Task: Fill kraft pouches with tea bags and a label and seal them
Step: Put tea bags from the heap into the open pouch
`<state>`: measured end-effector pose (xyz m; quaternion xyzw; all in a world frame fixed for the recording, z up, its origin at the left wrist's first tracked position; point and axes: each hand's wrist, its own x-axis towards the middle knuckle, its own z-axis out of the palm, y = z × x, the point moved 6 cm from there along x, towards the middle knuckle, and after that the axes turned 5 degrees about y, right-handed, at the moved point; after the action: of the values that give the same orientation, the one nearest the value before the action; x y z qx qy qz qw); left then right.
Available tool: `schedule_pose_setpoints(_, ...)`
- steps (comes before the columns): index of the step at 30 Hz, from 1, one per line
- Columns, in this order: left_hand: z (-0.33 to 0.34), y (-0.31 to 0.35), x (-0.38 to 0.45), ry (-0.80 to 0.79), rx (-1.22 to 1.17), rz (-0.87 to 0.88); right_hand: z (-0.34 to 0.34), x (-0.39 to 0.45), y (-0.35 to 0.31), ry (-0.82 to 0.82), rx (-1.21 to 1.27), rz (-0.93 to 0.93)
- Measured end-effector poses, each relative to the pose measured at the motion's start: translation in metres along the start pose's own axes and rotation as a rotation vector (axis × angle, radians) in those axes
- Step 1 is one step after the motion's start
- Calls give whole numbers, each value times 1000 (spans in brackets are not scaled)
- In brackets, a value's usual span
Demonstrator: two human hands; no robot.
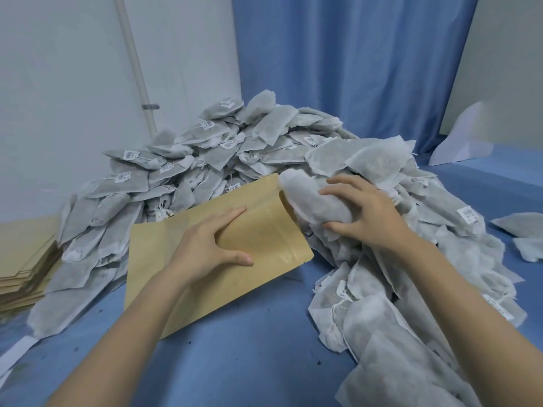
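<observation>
Pouch mouth faces right toward the heap (its long axis slanting across the bench), left hand gripping its upper edge. Right hand, nearer, clasps a tea bag bundle at that mouth.

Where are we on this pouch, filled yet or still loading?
Still loading. Left hand holds the kraft pouch open; right hand pushes a bundle of tea bags into its mouth. Label and sealing remain. The tea bag pile and the pouch stack await.
</observation>
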<state>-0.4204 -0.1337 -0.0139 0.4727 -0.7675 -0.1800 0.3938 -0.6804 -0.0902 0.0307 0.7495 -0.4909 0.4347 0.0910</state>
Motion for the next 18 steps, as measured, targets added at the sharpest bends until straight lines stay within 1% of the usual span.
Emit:
schedule_pose_setpoints(1,1,1,-1,-2,8,7,2,2,-3,-69,13,1)
schedule_pose_setpoints(4,1,-1,-3,11,11,17,10,9,-9,-235,-62,9)
schedule_pose_setpoints(6,-2,-6,-5,29,-6,5,9,14,-8,-296,-96,55)
schedule_pose_setpoints(11,-9,-16,-6,59,-58,-23,-3,16,0,-320,-64,107)
schedule_pose_setpoints(14,-10,-13,-5,58,-56,-32,-7,13,7,-298,44,226)
schedule_pose_setpoints(18,-2,-2,-9,18,2,12,10,18,-15,-299,207,175)
